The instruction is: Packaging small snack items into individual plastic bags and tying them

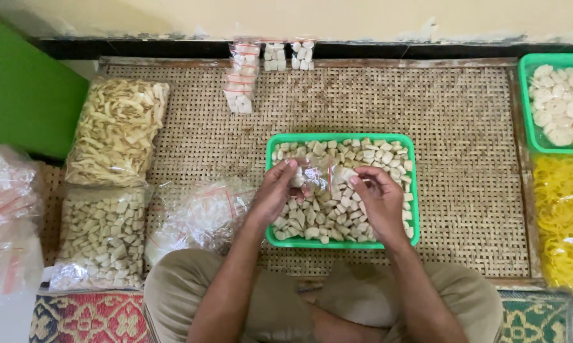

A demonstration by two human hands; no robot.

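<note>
Surface: woven rattan mat (pixel 464 114) on the floor, a patterned rug (pixel 89 317) at the lower edge.
Hands: two; left hand (pixel 275 194) and right hand (pixel 378 200), apart, each pinching one side of a small clear plastic zip bag (pixel 317 174) at frame centre.
Bag look: transparent, thin red strip, held over the tray, pale cubes inside.
Trays: two; green plastic tray of beige cube snacks (pixel 413 190) under the hands, a second green tray of white chips (pixel 526 101) upper right.
Large bags: two at left, cube snacks (pixel 102 235) nearer, stick crackers (pixel 118 130) beyond.
Far: filled small packets (pixel 267 63), top centre; number unclear.
</note>
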